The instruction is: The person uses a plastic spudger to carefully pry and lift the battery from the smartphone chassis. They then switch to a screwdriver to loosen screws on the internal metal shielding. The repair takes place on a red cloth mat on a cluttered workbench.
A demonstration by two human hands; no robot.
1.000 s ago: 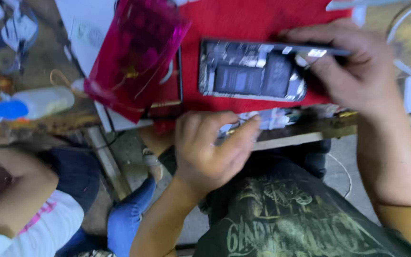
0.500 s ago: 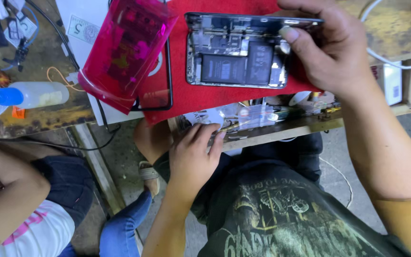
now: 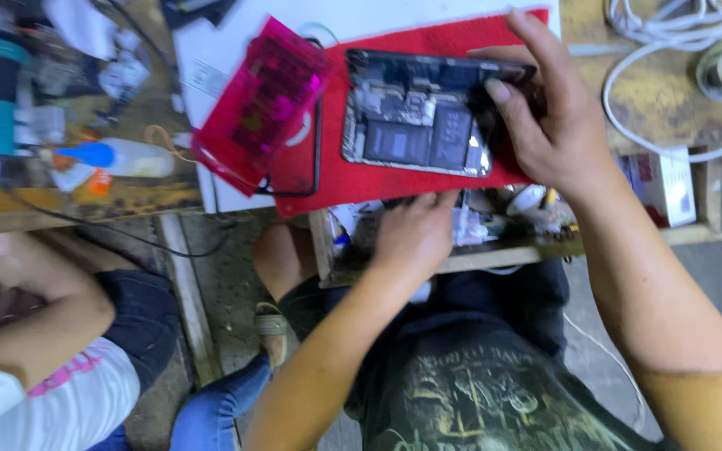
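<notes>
Here the opened phone lies flat on a red felt mat, its dark, shiny insides up: grey metal shields and a black battery block inside a thin rounded frame. The right hand closes over the phone's right end, thumb and fingers pinching the frame. The left hand reaches down into an open wooden drawer below the mat's near edge; its fingers are curled among small parts, and I cannot tell whether they grip anything. A translucent pink plastic box sits tilted just left of the phone, overlapping the mat's corner. A white bottle with a blue tip lies further left. White cable loops to the right. Another person's arm crowds the lower left.
</notes>
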